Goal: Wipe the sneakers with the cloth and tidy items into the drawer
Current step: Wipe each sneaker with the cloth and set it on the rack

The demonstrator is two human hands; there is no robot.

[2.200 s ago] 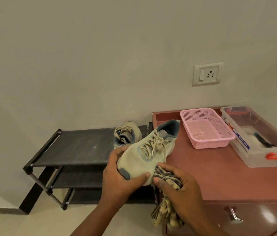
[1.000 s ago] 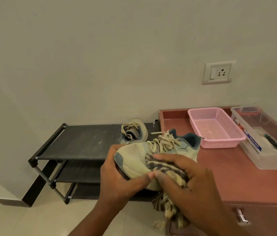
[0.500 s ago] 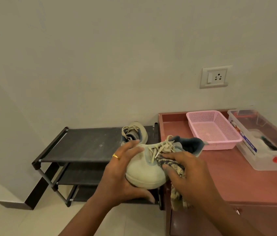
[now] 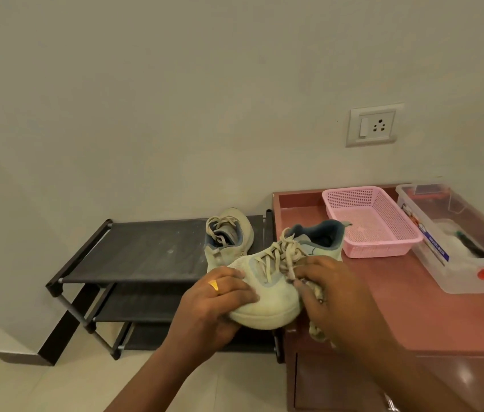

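Pale mint lace-up sneaker (image 4: 273, 304) held up, toe towards us, over the reddish-brown wooden cabinet's (image 4: 413, 307) left edge. Left hand (image 4: 214, 304) is wrapped round its toe while right hand (image 4: 335, 298) clutches the striped beige cloth (image 4: 316, 331) against its side. The matching second sneaker (image 4: 228, 236) sits on the black metal shoe rack (image 4: 151, 248).

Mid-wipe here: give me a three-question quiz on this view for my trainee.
1. Fill in: the left hand grips the held sneaker at its ____ end.
2. Which presses the cloth against it? A) right hand B) left hand C) neither
3. True or false: both sneakers are being held.
Key: 1 toe; 2 A; 3 false, the second sneaker sits on the shoe rack.
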